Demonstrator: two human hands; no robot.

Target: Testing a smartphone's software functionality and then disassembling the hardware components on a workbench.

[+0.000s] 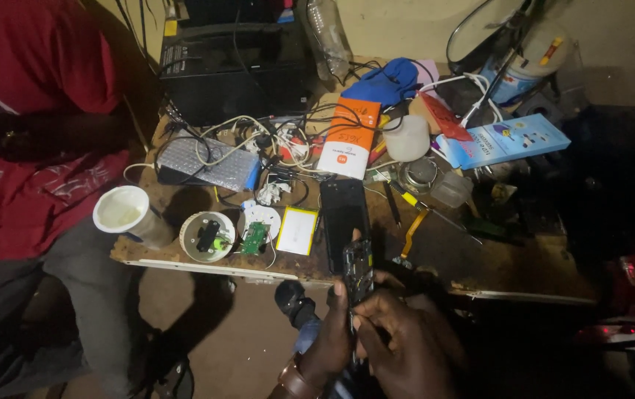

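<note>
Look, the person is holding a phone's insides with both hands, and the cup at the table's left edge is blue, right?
Not quite. In the head view both hands, left hand and right hand, do hold the opened phone part, and a cup does stand at the left edge of the table. But that cup is white, not blue.

Dark phone board (357,272), upright, held before the bench edge

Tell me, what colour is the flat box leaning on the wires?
Orange box, seen best from the head view.
</note>
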